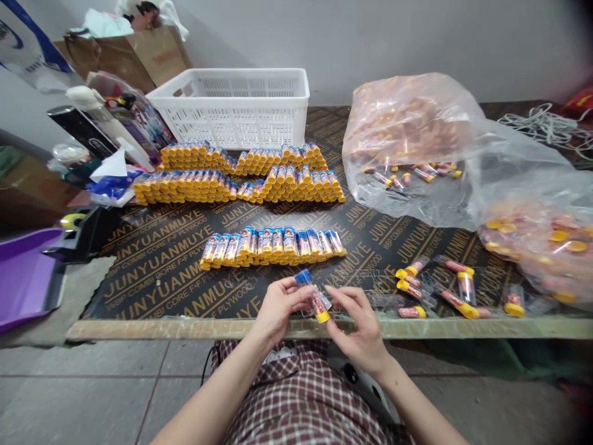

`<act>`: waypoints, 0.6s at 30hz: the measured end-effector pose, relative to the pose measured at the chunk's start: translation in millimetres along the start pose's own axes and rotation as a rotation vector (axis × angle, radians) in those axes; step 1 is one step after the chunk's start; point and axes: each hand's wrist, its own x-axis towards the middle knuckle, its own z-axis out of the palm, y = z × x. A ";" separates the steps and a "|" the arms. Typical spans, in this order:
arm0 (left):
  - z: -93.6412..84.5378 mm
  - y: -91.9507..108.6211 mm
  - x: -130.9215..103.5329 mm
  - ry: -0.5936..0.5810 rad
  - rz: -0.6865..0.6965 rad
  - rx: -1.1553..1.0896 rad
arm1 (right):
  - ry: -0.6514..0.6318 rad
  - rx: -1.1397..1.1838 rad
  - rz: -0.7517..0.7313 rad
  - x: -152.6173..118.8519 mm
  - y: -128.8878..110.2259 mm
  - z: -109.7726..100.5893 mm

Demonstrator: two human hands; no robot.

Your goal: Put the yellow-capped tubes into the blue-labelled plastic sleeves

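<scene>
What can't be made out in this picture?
In the head view:
Small print on the held tube: too small, partly covered by the left hand.
Floor of the white basket: hidden by its front wall.
Most pieces in the large plastic bag: blurred by cloudy film.
Purple dustpan: cut off by the left edge.

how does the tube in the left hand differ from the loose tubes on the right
The held tube has a blue end; the loose tubes show no blue. The held tube is tilted in the left hand, while the loose tubes are scattered on the table. Both have yellow ends.
</scene>
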 end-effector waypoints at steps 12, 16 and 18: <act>8.1 -3.8 -12.8 -0.155 -0.169 0.095 | -0.293 0.291 0.055 11.0 3.5 -8.9; 8.7 -3.9 -13.6 -0.146 -0.172 0.107 | -0.247 0.312 0.052 9.9 3.5 -7.3; 9.4 -3.8 -14.2 -0.147 -0.173 0.109 | -0.230 0.332 0.050 9.9 2.7 -6.6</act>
